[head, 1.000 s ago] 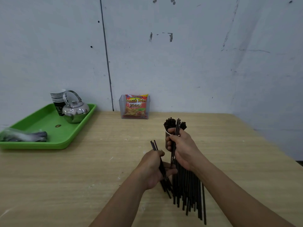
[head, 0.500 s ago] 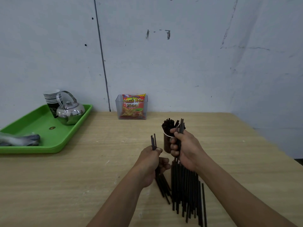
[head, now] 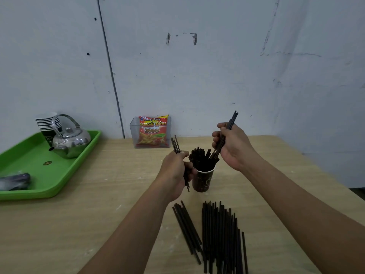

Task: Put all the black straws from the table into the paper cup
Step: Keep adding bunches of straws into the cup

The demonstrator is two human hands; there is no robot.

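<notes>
Over the paper cup (head: 203,180), right hand (head: 235,147) has risen since half a second ago. Its grip is clamped on a few straws (head: 233,119), tilted, lower ends among those standing in the cup. Left hand (head: 175,173), just left of the cup, also lifted; grip closed round a small bunch (head: 175,143), now clear of the tabletop (head: 98,214). Cup upright, crowded with straws. Two loose piles (head: 219,234) lie nearer the person. Green tray (head: 29,165) far left holds kettle (head: 71,141) and stacked cups (head: 46,123).

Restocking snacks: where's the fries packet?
Head view, left of centre: the fries packet stands in the clear box by the wall, right of the green tray.
</notes>
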